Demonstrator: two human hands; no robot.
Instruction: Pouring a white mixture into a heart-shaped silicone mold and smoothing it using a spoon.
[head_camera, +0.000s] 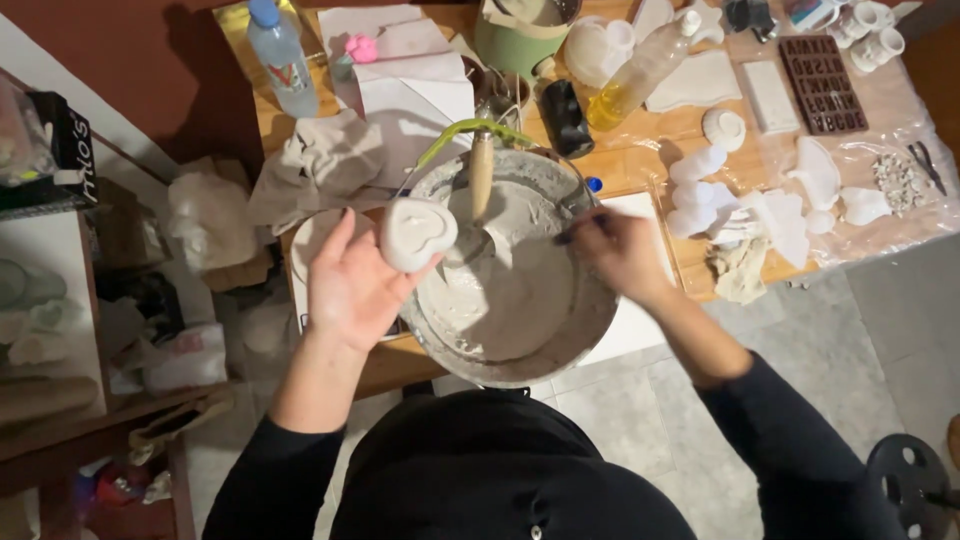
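With the left hand (350, 285) gripping the heart mould (417, 234) level over the bowl (560, 345), the right hand (622, 250), closed on a small tool, should fill it gently.

I see a black long-sleeved top covering the torso and both arms. Both sleeves are pushed up, leaving the forearms bare. The left hand (350, 285) and right hand (620, 255) wear no gloves. Dark polish shows on the right hand's fingernails.
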